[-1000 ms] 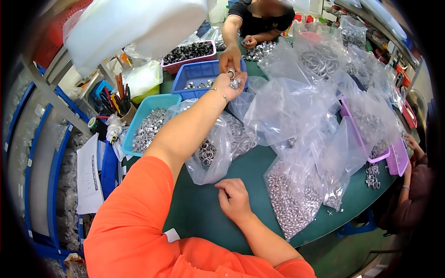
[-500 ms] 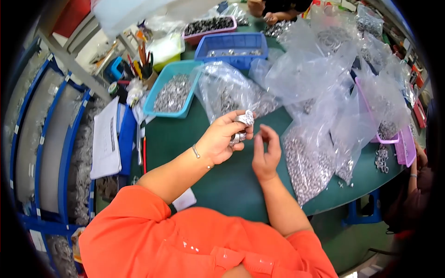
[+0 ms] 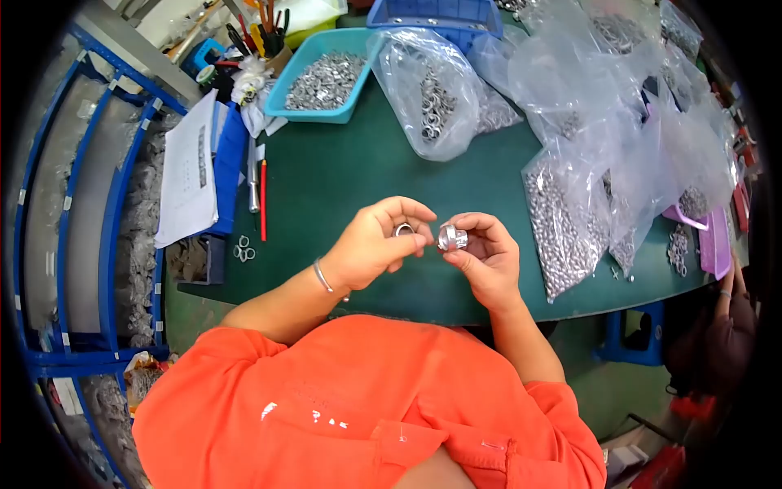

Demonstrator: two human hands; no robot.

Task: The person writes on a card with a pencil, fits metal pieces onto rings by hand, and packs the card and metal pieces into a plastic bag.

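In front of my chest, my left hand (image 3: 371,244) is closed on a silver ring (image 3: 403,231), held between thumb and fingers. Close beside it, my right hand (image 3: 493,259) pinches a small group of silver rings (image 3: 453,238) at its fingertips; how many is hard to tell. Both hands are above the green table (image 3: 350,175), near its front edge. Beyond them lies an open clear bag (image 3: 407,114) with more rings inside. A turquoise bin (image 3: 349,110) full of small metal pieces stands at the back left.
At right, clear bags of metal pieces (image 3: 566,236) cover the table. A red pencil (image 3: 263,200), a few loose rings (image 3: 243,249) and paper sheets (image 3: 186,179) are at left, beside a blue rack (image 3: 114,244). Another person's arm (image 3: 725,301) shows at far right.
My view has tipped down toward the near edge. The rings my left hand held are now split between both hands. My right hand, empty before, has closed on several.
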